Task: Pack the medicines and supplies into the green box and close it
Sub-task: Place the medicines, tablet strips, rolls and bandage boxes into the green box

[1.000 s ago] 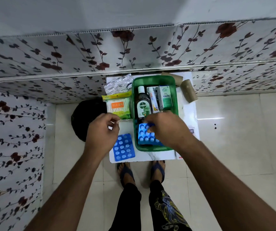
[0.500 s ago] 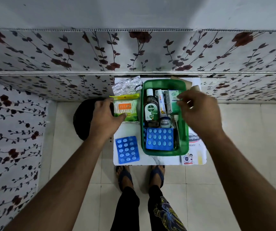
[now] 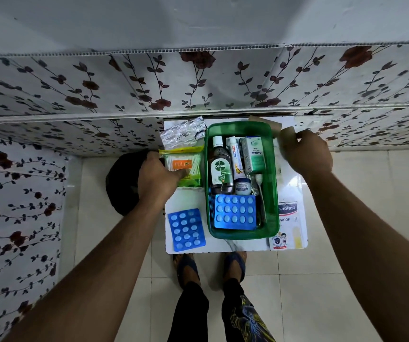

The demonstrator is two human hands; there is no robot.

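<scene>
The open green box [image 3: 274,218] stands on a small white table [image 3: 188,198]. Inside lie a Dettol bottle [image 3: 220,166], a tube [image 3: 235,156], a green-white carton [image 3: 254,155], a small jar [image 3: 243,187] and a blue pill strip [image 3: 235,215]. My left hand [image 3: 157,177] grips the yellow-green cotton bud pack [image 3: 189,166] left of the box. My right hand [image 3: 307,154] closes on a brown bandage roll [image 3: 287,133] at the box's far right. A second blue pill strip [image 3: 186,229] lies front left; a plaster box [image 3: 291,225] lies right.
A silver foil packet [image 3: 182,133] lies at the table's back left. Another brown roll [image 3: 276,124] peeks out behind the box. A black round object [image 3: 122,183] sits on the floor left of the table. A floral wall panel [image 3: 198,90] backs the table. My feet stand below its front edge.
My right hand left the pill strip in the box and moved back right to the brown roll. My left hand shifted up from the table onto the cotton bud pack.
</scene>
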